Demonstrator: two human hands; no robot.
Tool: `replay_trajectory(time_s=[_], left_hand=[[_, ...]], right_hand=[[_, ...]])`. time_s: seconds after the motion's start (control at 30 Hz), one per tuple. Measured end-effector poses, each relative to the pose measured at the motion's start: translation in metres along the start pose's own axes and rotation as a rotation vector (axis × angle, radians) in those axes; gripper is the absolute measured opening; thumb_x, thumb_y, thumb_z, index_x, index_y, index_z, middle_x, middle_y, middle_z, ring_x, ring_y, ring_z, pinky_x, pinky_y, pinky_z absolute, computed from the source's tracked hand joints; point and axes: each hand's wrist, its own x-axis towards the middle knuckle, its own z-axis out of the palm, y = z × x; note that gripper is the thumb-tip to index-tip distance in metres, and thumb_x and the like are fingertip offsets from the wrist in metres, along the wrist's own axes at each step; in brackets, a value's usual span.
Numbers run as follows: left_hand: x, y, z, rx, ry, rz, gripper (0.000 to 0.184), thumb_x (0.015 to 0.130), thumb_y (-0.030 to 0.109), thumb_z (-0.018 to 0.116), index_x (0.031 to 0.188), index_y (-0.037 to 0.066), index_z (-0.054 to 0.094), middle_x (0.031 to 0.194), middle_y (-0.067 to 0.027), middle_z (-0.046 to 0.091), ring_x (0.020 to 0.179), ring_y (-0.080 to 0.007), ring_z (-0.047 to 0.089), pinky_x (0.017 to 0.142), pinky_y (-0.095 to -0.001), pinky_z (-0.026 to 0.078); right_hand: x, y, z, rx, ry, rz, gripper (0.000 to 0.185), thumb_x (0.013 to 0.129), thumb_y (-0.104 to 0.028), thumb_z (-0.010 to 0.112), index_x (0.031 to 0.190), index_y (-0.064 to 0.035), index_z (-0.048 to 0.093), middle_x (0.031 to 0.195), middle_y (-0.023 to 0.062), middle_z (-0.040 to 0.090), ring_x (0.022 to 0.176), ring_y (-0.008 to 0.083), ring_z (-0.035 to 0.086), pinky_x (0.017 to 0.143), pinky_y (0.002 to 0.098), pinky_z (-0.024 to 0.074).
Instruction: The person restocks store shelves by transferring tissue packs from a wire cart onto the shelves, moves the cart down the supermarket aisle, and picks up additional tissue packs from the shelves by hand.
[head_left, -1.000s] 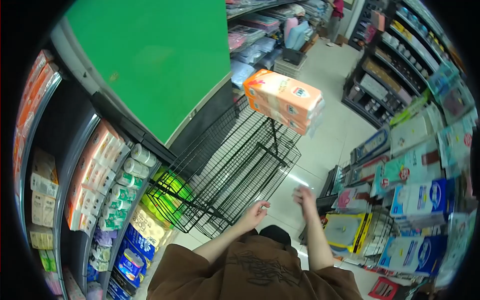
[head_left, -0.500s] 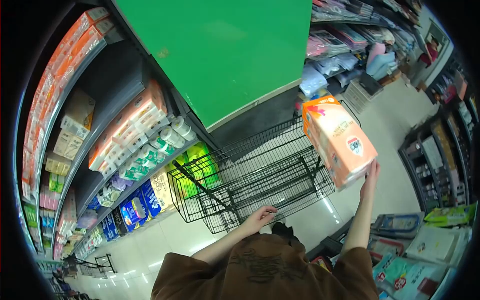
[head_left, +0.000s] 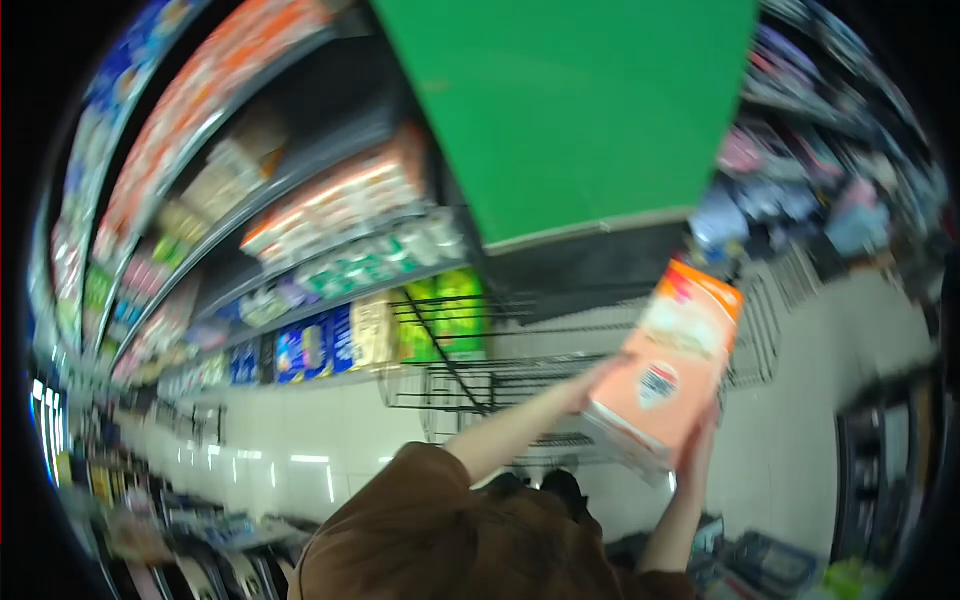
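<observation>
The room is a shop aisle with a pale, glossy tiled floor (head_left: pixel 270 425) that mirrors the lights in white streaks on the near left. Across it stands a black wire cart (head_left: pixel 445 395), its rails blurred. Over the cart's right part, the left hand (head_left: pixel 598 380) and right hand (head_left: pixel 697 440) grasp an orange package (head_left: pixel 662 370) between them, one on each side; most fingers are hidden behind it, and whether it touches the cart's rim cannot be told. Dark shelving (head_left: pixel 340 170) curves along the left, packed with wrapped goods, with blue packs (head_left: pixel 315 345) and green packs (head_left: pixel 460 315) at its foot. A large green panel (head_left: pixel 580 110) rises at the far side, bagged goods (head_left: pixel 780 210) fill shelves at far right, and a dark rack (head_left: pixel 880 470) stands at near right.
</observation>
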Motion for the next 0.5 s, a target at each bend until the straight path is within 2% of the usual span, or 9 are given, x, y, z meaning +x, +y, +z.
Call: replay_trajectory(time_s=[0.03, 0.07, 0.1, 0.13, 0.2, 0.23, 0.33, 0.4, 0.5], left_hand=[[-0.003, -0.001, 0.004, -0.032, -0.032, -0.014, 0.066, 0.094, 0.049, 0.056, 0.139, 0.002, 0.045, 0.134, -0.0138, 0.056, 0.119, -0.023, 0.058, 0.104, -0.038, 0.047], [0.011, -0.02, -0.014, 0.007, -0.021, 0.021, 0.07, 0.094, 0.051, 0.055, 0.14, 0.001, 0.043, 0.134, -0.0131, 0.056, 0.12, -0.0216, 0.057, 0.104, -0.0382, 0.046], [0.0, -0.022, -0.006, 0.037, -0.065, 0.019, 0.071, 0.094, 0.042, 0.059, 0.145, 0.001, 0.034, 0.138, -0.0126, 0.052, 0.123, -0.0201, 0.054, 0.105, -0.0362, 0.045], [-0.001, -0.036, 0.001, 0.096, -0.093, 0.227, 0.076, 0.091, 0.035, 0.062, 0.149, 0.002, 0.024, 0.145, -0.0147, 0.043, 0.129, -0.0225, 0.049, 0.106, -0.0365, 0.044], [-0.023, -0.059, 0.019, 0.241, -0.128, 0.522, 0.088, 0.085, 0.023, 0.069, 0.152, 0.004, 0.015, 0.152, -0.0147, 0.031, 0.137, -0.0225, 0.037, 0.111, -0.0376, 0.038], [-0.042, -0.067, 0.026, 0.326, -0.13, 0.604, 0.093, 0.081, 0.018, 0.073, 0.152, 0.004, 0.016, 0.153, -0.0127, 0.03, 0.139, -0.02, 0.031, 0.114, -0.0384, 0.033], [-0.088, -0.092, 0.012, 0.77, -0.001, 0.807, 0.103, 0.075, 0.02, 0.076, 0.153, 0.004, 0.012, 0.156, -0.0156, 0.023, 0.144, -0.0251, 0.023, 0.118, -0.0401, 0.022], [-0.146, -0.104, 0.003, 1.175, 0.124, 0.796, 0.106, 0.074, 0.021, 0.076, 0.154, 0.004, 0.009, 0.157, -0.0172, 0.022, 0.145, -0.0277, 0.021, 0.119, -0.0398, 0.018], [-0.235, -0.108, -0.021, 1.302, 0.093, 0.766, 0.111, 0.069, 0.022, 0.077, 0.154, 0.002, 0.008, 0.157, -0.0203, 0.02, 0.147, -0.031, 0.018, 0.119, -0.0389, 0.012]], right_hand=[[0.016, 0.014, -0.014, -0.064, 0.008, -0.01, 0.06, 0.102, -0.048, 0.039, 0.147, -0.0088, 0.033, 0.146, 0.0098, 0.043, 0.132, 0.0227, 0.044, 0.108, 0.0386, 0.039], [0.009, 0.013, -0.012, -0.031, 0.105, 0.05, 0.059, 0.101, -0.046, 0.043, 0.146, -0.0081, 0.033, 0.143, 0.0106, 0.045, 0.128, 0.0233, 0.047, 0.105, 0.0394, 0.0425], [0.003, 0.011, -0.009, 0.008, 0.205, 0.106, 0.058, 0.1, -0.043, 0.046, 0.144, -0.0075, 0.034, 0.14, 0.0113, 0.047, 0.125, 0.024, 0.051, 0.102, 0.0402, 0.0461], [-0.004, 0.013, -0.004, 0.005, 0.236, 0.118, 0.058, 0.1, -0.043, 0.046, 0.144, -0.0073, 0.034, 0.14, 0.0114, 0.047, 0.125, 0.024, 0.051, 0.101, 0.0401, 0.0462], [-0.017, 0.02, 0.011, -0.013, 0.182, 0.123, 0.058, 0.1, -0.042, 0.047, 0.144, -0.0071, 0.033, 0.139, 0.0116, 0.048, 0.124, 0.0241, 0.051, 0.101, 0.04, 0.0464], [-0.023, 0.027, 0.022, -0.02, 0.145, 0.131, 0.058, 0.1, -0.042, 0.047, 0.144, -0.007, 0.033, 0.139, 0.0117, 0.048, 0.124, 0.0241, 0.051, 0.101, 0.0399, 0.0466], [-0.046, 0.057, 0.061, -0.049, 0.03, 0.194, 0.058, 0.099, -0.041, 0.048, 0.144, -0.0067, 0.033, 0.138, 0.012, 0.048, 0.123, 0.0242, 0.052, 0.1, 0.0398, 0.047], [-0.065, 0.083, 0.093, -0.075, -0.052, 0.254, 0.058, 0.099, -0.04, 0.049, 0.143, -0.0064, 0.032, 0.137, 0.0122, 0.048, 0.122, 0.0243, 0.052, 0.099, 0.0396, 0.0472], [-0.101, 0.118, 0.146, -0.112, -0.174, 0.322, 0.057, 0.099, -0.038, 0.049, 0.143, -0.0061, 0.032, 0.136, 0.0125, 0.048, 0.121, 0.0244, 0.052, 0.098, 0.0395, 0.0476]])
